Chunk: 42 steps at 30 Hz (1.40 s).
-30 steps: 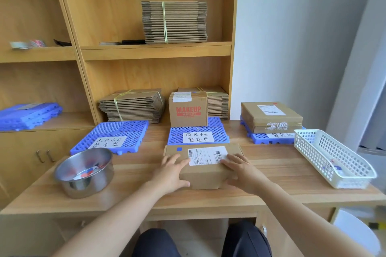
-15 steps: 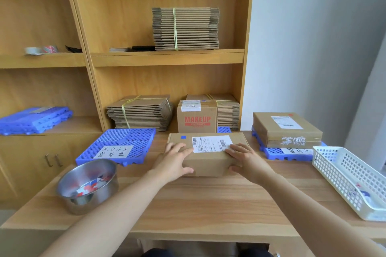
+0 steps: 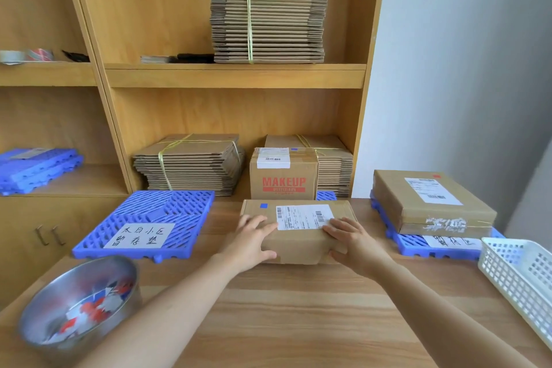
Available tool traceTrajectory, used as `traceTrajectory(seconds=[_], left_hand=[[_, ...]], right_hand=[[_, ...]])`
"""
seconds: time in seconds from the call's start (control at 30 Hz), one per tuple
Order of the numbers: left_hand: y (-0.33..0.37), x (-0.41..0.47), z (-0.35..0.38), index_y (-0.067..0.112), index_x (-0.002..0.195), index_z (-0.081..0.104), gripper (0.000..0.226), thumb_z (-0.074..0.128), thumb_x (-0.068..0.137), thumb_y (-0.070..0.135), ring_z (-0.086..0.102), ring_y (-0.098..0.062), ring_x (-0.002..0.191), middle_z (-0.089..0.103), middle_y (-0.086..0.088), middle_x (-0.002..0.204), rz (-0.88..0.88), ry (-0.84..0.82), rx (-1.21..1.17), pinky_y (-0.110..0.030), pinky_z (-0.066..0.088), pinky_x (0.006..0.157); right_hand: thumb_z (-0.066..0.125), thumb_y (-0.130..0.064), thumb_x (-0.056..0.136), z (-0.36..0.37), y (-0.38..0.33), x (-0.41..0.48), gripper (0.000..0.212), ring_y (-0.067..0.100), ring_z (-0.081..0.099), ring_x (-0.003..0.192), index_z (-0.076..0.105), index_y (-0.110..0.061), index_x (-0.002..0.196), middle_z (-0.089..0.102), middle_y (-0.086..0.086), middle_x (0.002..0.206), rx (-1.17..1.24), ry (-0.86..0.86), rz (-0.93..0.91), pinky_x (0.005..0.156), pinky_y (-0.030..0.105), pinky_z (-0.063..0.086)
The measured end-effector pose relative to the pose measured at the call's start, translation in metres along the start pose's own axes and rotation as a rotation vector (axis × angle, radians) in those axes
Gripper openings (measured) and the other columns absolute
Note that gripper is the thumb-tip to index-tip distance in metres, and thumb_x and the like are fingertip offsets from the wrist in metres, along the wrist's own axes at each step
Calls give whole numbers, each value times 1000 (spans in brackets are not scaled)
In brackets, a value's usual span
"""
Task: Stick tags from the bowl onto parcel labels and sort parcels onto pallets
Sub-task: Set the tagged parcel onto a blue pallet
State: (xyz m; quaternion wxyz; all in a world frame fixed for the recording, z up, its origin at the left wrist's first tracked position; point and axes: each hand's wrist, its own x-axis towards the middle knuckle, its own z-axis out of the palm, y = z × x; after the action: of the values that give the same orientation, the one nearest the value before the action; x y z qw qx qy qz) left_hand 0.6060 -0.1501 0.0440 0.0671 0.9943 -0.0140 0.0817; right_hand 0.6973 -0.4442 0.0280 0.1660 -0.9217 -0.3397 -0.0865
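At the centre of the pale wooden table (image 3: 298, 323), between both hands: a flat brown cardboard parcel (image 3: 298, 245) with a white printed shipping label (image 3: 304, 216) on top and a small blue square tag (image 3: 263, 205) stuck just left of that label; left hand (image 3: 254, 240) grasping the near left corner, spread over the top with the thumb on the front face; right hand (image 3: 352, 240) grasping the near right corner likewise, touching the label's edge; cannot tell whether resting on the table or lifted just clear of it.

Directly behind, an upright brown carton (image 3: 283, 176) printed MAKEUP in red, bearing its own label and a blue tag, standing on a blue plastic grid pallet (image 3: 326, 195) of which only a corner shows past the parcel; to the left, a second blue grid pallet (image 3: 167, 203) with a handwritten paper sign and nothing else on it; to the right, a third blue grid pallet (image 3: 415, 243) carrying a flat taped brown box (image 3: 433, 203) with a red tag by its label; near left, a round steel bowl (image 3: 53, 296) holding red, blue and white tags; near right, a white plastic mesh basket (image 3: 513, 278).

Seems the sorting step, tagging apparently done for this parcel; probably bound for the middle pallet, judging by the matching blue tags; calls next for a forward carry with both grips firm, then a level set-down in front of the carton without nudging it; likely little free room there, so care with the far edge.
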Motion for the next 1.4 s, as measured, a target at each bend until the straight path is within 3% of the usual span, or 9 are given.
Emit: traceTrajectory(seconds=[0.4,0.47,0.6,0.7,0.8,0.9,1.03,1.33,1.4], left_hand=[[-13,36,5,44,153,28,76,62,88,61,11,-17,147,23,13,160,15,-13,25,-43,45,104],[-12,38,6,44,154,26,77,61,88,61,12,-18,148,23,12,161,17,-20,47,-47,34,114],[-8,36,3,40,155,27,74,58,91,61,8,-22,153,23,7,163,16,25,68,-56,2,123],[-8,23,-4,30,144,49,53,54,96,54,30,-22,143,47,3,146,53,194,56,-47,24,119],[-7,2,-13,21,112,66,31,45,102,42,52,-23,115,63,4,111,45,243,43,-39,45,93],[-5,-25,-23,15,89,66,46,30,101,41,59,-28,96,67,0,93,20,273,64,-39,49,80],[2,-69,-44,10,94,67,42,34,105,34,60,-31,97,68,-5,100,-51,263,93,-35,39,73],[-17,-205,-107,10,94,70,37,40,98,31,64,-36,102,70,-12,110,-364,190,235,-36,47,76],[-26,-242,-121,11,93,73,34,44,95,28,64,-34,100,71,-12,106,-425,192,277,-33,46,71]], right_hand=[[74,-25,87,8,21,33,65,22,30,146,49,-26,147,41,-3,156,17,-1,15,119,37,29],[72,-26,89,5,19,35,67,20,24,148,44,-29,150,36,-6,159,4,-41,31,121,38,26],[62,-40,95,-9,4,33,66,16,10,153,32,-40,154,21,-17,163,-99,-117,121,119,63,12],[56,-44,99,-12,-10,24,58,16,13,153,35,-39,152,23,-14,164,-119,-54,139,120,59,6],[57,-36,99,-12,-24,13,46,17,33,145,50,-34,144,45,-10,153,-91,97,79,119,46,20],[57,-30,98,-15,-46,5,37,20,46,135,60,-29,135,57,-9,141,-61,151,36,109,39,32],[57,-27,98,-19,-83,2,28,28,58,117,68,-24,124,67,-2,124,-1,166,-33,94,40,45],[56,-15,93,-10,-222,-11,14,33,62,85,68,-16,87,64,3,85,193,120,-313,69,44,52],[57,-16,93,-7,-262,-14,16,34,64,90,73,-17,98,68,5,92,239,124,-385,72,42,53]])
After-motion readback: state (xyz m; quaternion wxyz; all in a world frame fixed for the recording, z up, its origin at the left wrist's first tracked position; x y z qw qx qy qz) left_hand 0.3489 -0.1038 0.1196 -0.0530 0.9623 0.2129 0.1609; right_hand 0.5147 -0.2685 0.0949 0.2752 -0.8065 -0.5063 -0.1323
